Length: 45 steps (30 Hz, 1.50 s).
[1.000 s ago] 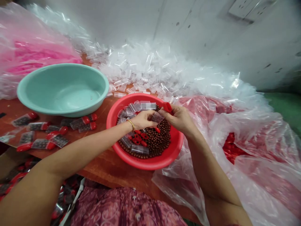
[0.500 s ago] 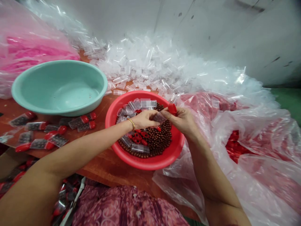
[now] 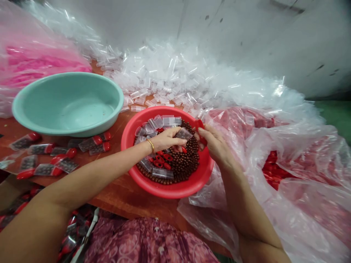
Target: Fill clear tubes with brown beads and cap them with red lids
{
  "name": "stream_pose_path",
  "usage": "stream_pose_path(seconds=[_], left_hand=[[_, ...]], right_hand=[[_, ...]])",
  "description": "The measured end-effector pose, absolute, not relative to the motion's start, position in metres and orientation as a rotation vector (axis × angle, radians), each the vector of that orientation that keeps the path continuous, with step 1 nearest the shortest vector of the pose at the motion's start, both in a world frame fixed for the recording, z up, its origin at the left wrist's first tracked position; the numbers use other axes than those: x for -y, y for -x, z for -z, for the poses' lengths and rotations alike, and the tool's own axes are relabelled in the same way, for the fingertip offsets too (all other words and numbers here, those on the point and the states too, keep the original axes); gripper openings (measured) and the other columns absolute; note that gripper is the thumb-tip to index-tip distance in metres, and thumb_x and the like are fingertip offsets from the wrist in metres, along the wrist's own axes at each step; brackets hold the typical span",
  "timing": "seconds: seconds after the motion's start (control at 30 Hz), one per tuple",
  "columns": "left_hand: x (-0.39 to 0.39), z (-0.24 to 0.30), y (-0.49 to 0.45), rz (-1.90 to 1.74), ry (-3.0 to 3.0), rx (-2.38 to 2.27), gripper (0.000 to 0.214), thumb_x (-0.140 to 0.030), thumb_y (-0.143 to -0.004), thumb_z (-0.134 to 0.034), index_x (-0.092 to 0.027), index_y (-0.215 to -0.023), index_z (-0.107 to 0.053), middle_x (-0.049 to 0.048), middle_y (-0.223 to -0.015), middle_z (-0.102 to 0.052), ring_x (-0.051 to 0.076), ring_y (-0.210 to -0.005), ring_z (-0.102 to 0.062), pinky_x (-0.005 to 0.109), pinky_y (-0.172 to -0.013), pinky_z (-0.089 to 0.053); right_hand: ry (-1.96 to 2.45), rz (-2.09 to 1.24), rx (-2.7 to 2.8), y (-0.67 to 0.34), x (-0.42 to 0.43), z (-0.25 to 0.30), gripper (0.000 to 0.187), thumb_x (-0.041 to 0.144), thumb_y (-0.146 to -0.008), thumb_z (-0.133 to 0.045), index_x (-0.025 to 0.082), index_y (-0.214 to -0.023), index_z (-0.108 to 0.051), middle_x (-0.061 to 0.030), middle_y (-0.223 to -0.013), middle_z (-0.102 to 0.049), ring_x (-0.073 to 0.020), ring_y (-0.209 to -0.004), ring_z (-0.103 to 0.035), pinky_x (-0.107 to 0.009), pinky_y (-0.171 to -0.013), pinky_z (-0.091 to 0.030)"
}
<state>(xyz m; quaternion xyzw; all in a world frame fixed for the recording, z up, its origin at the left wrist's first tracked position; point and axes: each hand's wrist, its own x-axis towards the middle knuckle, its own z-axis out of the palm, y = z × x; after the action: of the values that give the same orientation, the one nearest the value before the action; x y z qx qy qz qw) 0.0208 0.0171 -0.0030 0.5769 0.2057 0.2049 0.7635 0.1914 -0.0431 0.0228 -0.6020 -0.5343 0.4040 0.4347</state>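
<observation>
Head cam: left hand pinched on a clear tube, thumb against fingers, held above the brown beads in the red basin. Can't tell if beads are inside the tube or showing through it. Red piece just under left fingertips; held or lying there, unclear. Right hand part-curled, thumb and fingers gripping a red cap at the basin's right rim, near the tube. Loose clear tubes and red parts sit on the beads.
</observation>
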Motion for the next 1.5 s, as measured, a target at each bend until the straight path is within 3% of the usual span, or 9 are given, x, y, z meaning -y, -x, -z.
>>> stream_pose_path(seconds=[0.07, 0.17, 0.27, 0.4, 0.7, 1.03, 1.23, 1.4, 1.5], left_hand=[[-0.017, 0.004, -0.021, -0.453, -1.265, -0.437, 0.019, -0.02, -0.076, -0.063, -0.014, -0.087, -0.048, -0.0029, -0.068, -0.059, 0.006, -0.055, -0.058, 0.018, -0.053, -0.045], [-0.016, 0.004, -0.021, -0.461, -1.311, -0.448, 0.019, -0.021, -0.078, -0.061, -0.015, -0.087, -0.047, -0.0034, -0.068, -0.059, 0.005, -0.052, -0.057, 0.017, -0.052, -0.044], [-0.015, 0.005, -0.022, -0.444, -1.404, -0.499, 0.013, -0.019, -0.08, -0.057, -0.015, -0.088, -0.047, -0.0051, -0.064, -0.056, 0.004, -0.047, -0.051, 0.017, -0.048, -0.042], [-0.013, 0.007, -0.023, -0.511, -1.493, -0.574, 0.019, -0.021, -0.077, -0.058, -0.015, -0.092, -0.049, -0.0061, -0.066, -0.052, 0.004, -0.046, -0.046, 0.017, -0.046, -0.038], [-0.01, 0.006, -0.021, -0.702, -1.783, -0.779, 0.012, -0.014, -0.061, -0.057, -0.015, -0.071, -0.051, -0.006, -0.061, -0.046, 0.008, -0.059, -0.042, 0.02, -0.054, -0.034], [-0.003, 0.016, -0.026, -0.545, -1.605, -0.703, 0.012, -0.014, -0.055, -0.057, -0.015, -0.065, -0.05, -0.007, -0.057, -0.048, 0.007, -0.054, -0.043, 0.019, -0.051, -0.034], [-0.003, 0.016, -0.026, -0.546, -1.645, -0.738, 0.011, -0.013, -0.053, -0.057, -0.015, -0.061, -0.049, -0.007, -0.055, -0.047, 0.007, -0.053, -0.041, 0.019, -0.049, -0.032], [-0.005, 0.006, -0.025, -0.499, -1.827, -0.743, 0.01, -0.017, -0.056, -0.059, -0.015, -0.064, -0.055, -0.0063, -0.054, -0.046, 0.008, -0.053, -0.042, 0.019, -0.049, -0.03], [-0.005, 0.003, -0.025, -0.431, -1.9, -0.682, 0.011, -0.021, -0.057, -0.061, -0.016, -0.066, -0.057, -0.0057, -0.055, -0.048, 0.009, -0.054, -0.044, 0.02, -0.05, -0.031]], right_hand=[[1.531, -0.869, 1.444, -0.191, 0.044, -0.02, 0.019, 0.038, -0.078, -0.057, 0.02, -0.084, -0.055, 0.0029, -0.062, -0.055, -0.0099, -0.048, -0.049, -0.024, -0.046, -0.042], [1.527, -0.577, 1.682, -0.19, 0.047, -0.018, 0.022, 0.029, -0.082, -0.052, 0.02, -0.1, -0.059, -0.004, -0.088, -0.067, -0.0168, -0.077, -0.063, -0.032, -0.071, -0.052], [1.488, -0.36, 1.912, -0.192, 0.049, -0.019, 0.032, 0.023, -0.087, -0.044, 0.019, -0.115, -0.058, -0.0095, -0.109, -0.067, -0.0218, -0.1, -0.062, -0.041, -0.09, -0.049], [1.477, -0.245, 2.052, -0.192, 0.052, -0.015, 0.041, 0.021, -0.089, -0.04, 0.02, -0.129, -0.051, -0.0113, -0.116, -0.065, -0.0237, -0.107, -0.061, -0.044, -0.094, -0.048], [1.507, -0.103, 2.183, -0.182, 0.059, -0.001, 0.049, 0.019, -0.091, -0.037, 0.015, -0.139, -0.037, -0.0142, -0.111, -0.065, -0.0232, -0.101, -0.064, -0.041, -0.088, -0.052], [1.577, 0.141, 2.246, -0.174, 0.078, 0.011, 0.051, 0.017, -0.087, -0.035, 0.009, -0.138, -0.039, -0.0125, -0.085, -0.067, -0.0224, -0.072, -0.064, -0.034, -0.063, -0.055], [1.617, 0.127, 2.145, -0.163, 0.085, 0.015, 0.051, 0.018, -0.087, -0.034, 0.007, -0.136, -0.041, -0.015, -0.087, -0.068, -0.0233, -0.073, -0.064, -0.034, -0.06, -0.053], [1.573, -0.184, 2.011, -0.179, 0.081, -0.008, 0.035, 0.032, -0.091, -0.04, 0.017, -0.111, -0.065, -0.0067, -0.078, -0.069, -0.0177, -0.065, -0.063, -0.029, -0.062, -0.05], [1.556, -0.301, 1.692, -0.181, 0.069, -0.015, 0.045, 0.048, -0.093, -0.035, 0.02, -0.08, -0.068, -0.0031, -0.06, -0.06, -0.0149, -0.055, -0.057, -0.028, -0.056, -0.045]])
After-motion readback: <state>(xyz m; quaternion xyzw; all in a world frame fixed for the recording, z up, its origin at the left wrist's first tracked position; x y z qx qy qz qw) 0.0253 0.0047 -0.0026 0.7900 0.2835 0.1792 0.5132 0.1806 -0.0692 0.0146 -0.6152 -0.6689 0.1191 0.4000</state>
